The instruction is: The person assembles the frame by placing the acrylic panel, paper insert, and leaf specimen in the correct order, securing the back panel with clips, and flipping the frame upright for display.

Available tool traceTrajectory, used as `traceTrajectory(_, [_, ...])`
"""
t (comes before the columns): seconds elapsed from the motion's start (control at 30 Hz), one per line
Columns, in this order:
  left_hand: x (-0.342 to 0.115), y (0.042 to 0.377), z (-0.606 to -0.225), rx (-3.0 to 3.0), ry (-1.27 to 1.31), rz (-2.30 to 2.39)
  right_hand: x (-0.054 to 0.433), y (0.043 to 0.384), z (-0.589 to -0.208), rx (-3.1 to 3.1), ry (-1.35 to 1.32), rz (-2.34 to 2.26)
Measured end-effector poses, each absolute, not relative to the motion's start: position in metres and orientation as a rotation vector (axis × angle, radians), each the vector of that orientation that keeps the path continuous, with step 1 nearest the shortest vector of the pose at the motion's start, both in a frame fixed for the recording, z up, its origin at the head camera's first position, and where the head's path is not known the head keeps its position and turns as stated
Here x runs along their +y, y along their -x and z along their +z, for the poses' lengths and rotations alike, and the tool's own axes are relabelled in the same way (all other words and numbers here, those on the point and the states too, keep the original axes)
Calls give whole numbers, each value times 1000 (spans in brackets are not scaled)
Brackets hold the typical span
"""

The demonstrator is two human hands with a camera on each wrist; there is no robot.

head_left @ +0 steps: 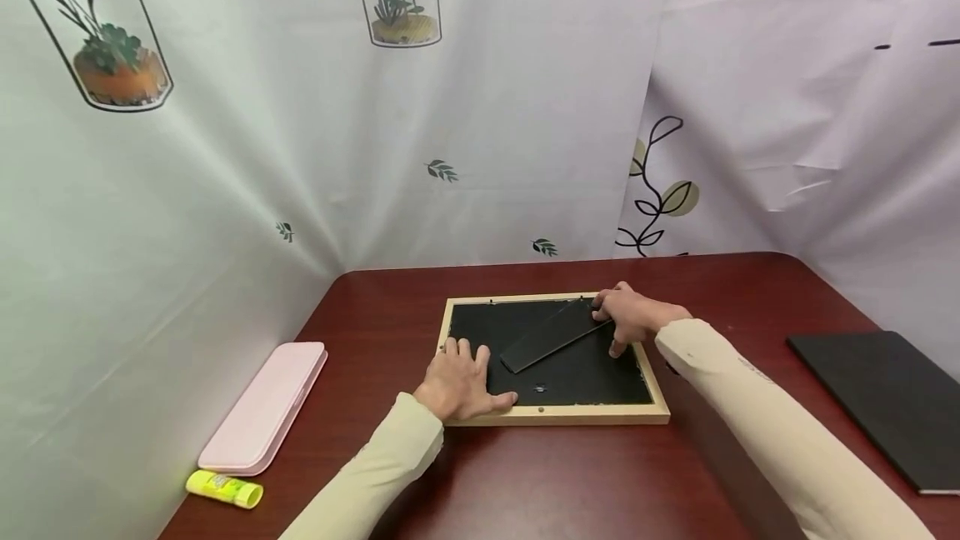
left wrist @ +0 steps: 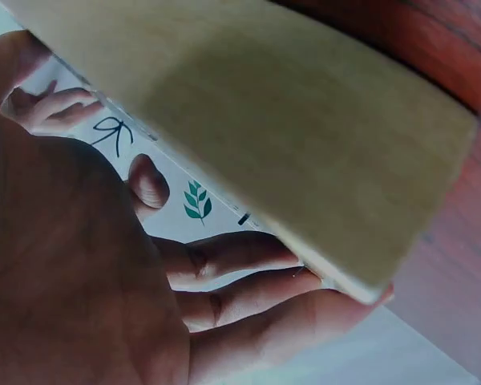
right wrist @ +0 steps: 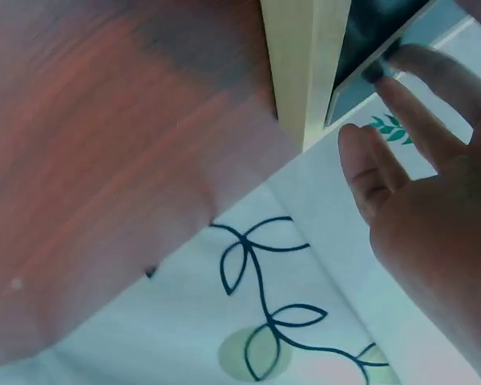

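Note:
A picture frame [head_left: 570, 415] with light wooden rails lies face down, its black backing board [head_left: 592, 382] up. Across the board runs a black easel stand [head_left: 551, 340], set at a slant. My left hand [head_left: 457, 382] rests on the frame's near left corner, fingers extended over the left rail and thumb along the near rail. At the far right corner is my right hand [head_left: 630, 315], palm down. In the right wrist view its fingertips [right wrist: 381, 76] reach a small dark piece at the edge of a thin board; the fingers look mostly extended.
To the left lie a pink case [head_left: 262, 411] and a yellow-green glue stick [head_left: 225, 488]. A flat black folder or book [head_left: 885, 398] is on the right. A white printed cloth [head_left: 525, 107] hangs behind the reddish-brown table [head_left: 570, 482].

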State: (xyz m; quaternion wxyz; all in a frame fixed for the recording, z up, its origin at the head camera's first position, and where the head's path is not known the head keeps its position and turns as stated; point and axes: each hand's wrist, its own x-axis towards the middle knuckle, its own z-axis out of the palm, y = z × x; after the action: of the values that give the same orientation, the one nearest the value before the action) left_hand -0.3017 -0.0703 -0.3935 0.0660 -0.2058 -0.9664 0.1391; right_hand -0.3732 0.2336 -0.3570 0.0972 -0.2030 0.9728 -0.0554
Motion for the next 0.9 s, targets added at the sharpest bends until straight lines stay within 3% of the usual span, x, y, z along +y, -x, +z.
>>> traceTrajectory(0.33, [-79, 308, -398, -2959, 665, 239, 227, 353, -361, 2749, 775, -245])
traceTrajectory(0.53, [-115, 327, -389, -2886, 795, -285, 226, 338, -365, 2717, 825, -283])
traceTrajectory(0.9, [-155, 349, -402, -2966, 489, -1040, 220, 332, -372, 2778, 818, -335])
